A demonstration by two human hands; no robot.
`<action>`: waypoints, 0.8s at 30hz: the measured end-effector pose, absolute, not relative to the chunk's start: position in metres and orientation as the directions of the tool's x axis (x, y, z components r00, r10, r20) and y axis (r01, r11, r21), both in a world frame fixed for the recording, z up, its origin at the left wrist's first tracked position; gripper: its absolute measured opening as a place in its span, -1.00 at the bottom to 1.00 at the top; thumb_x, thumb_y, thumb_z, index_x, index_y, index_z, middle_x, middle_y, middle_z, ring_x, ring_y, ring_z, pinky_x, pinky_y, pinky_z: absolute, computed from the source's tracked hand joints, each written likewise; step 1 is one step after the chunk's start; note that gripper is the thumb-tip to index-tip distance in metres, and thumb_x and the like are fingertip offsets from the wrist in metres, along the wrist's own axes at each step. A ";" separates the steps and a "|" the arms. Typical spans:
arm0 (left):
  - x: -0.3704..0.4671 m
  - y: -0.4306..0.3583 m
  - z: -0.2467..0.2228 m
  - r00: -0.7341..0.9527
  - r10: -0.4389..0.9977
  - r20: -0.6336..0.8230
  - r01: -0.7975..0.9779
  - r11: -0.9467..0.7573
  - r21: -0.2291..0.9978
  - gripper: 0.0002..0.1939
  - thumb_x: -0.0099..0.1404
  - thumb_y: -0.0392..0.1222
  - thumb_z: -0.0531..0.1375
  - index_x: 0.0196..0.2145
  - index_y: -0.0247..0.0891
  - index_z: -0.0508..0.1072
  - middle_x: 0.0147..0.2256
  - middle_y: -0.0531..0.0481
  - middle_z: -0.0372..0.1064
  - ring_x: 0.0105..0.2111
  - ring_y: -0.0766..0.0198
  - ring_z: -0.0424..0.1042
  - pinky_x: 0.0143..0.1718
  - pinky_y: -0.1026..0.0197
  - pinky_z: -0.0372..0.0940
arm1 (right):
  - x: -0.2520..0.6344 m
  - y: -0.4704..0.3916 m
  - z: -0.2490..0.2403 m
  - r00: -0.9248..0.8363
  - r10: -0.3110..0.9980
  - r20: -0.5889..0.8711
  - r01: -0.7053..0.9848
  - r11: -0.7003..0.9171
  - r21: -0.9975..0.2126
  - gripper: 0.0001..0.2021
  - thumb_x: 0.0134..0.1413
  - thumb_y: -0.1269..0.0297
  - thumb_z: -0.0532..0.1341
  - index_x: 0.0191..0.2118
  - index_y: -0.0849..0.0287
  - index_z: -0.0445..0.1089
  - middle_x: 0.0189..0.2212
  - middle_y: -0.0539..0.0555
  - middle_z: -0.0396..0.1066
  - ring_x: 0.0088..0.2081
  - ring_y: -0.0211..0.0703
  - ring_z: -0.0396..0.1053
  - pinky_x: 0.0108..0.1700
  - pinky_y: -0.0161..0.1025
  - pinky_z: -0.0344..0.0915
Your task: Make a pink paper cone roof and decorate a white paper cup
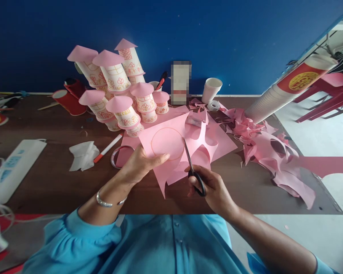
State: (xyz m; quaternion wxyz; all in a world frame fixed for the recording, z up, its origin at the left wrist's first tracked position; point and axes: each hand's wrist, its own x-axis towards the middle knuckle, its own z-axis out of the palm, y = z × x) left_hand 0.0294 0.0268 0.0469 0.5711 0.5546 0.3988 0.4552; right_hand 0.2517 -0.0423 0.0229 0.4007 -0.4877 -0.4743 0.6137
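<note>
My left hand (148, 160) grips a sheet of pink paper (167, 142) by its left side, thumb on top. A circle is drawn on the sheet in an orange line. My right hand (210, 184) has its fingers in the black handles of a pair of scissors (189, 156). Their blades point up and meet the paper at the circle's right edge. From the sheet's right side hangs a strip with curved cut-outs (203, 135). More pink paper (224, 142) lies flat underneath on the table.
Decorated paper-cup towers (127, 116) with pink cone roofs stand at back left. Pink scraps (274, 152) pile up on the right, beside a tall leaning stack of cups (271, 101). A marker (108, 147), tape roll (114, 158), tissue (83, 155) and power strip (17, 167) lie left.
</note>
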 end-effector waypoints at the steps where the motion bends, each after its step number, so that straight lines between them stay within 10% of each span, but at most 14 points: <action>1: 0.029 0.027 0.047 0.272 0.961 0.049 -0.073 -0.030 0.997 -0.39 0.22 -0.09 0.45 0.20 -0.25 0.48 0.17 -0.15 0.52 0.18 -0.04 0.50 0.21 0.01 0.46 | 0.252 -0.042 0.024 -0.201 0.954 -0.220 -0.020 -0.229 -0.973 -0.45 0.10 -0.25 0.39 -0.11 0.19 0.50 -0.61 -0.08 0.37 -0.56 -0.23 0.42 -0.47 -0.29 0.35; 24: 0.031 0.023 0.051 0.361 0.932 -0.012 0.030 0.002 1.000 -0.43 0.20 0.00 0.44 0.13 -0.23 0.55 0.02 -0.14 0.61 0.24 -0.17 0.44 0.25 -0.12 0.41 | 0.252 -0.037 0.029 -0.197 0.958 -0.207 -0.012 -0.214 -0.977 -0.38 0.11 -0.32 0.34 -0.04 0.18 0.48 -0.55 -0.02 0.43 -0.50 -0.21 0.42 -0.45 -0.29 0.30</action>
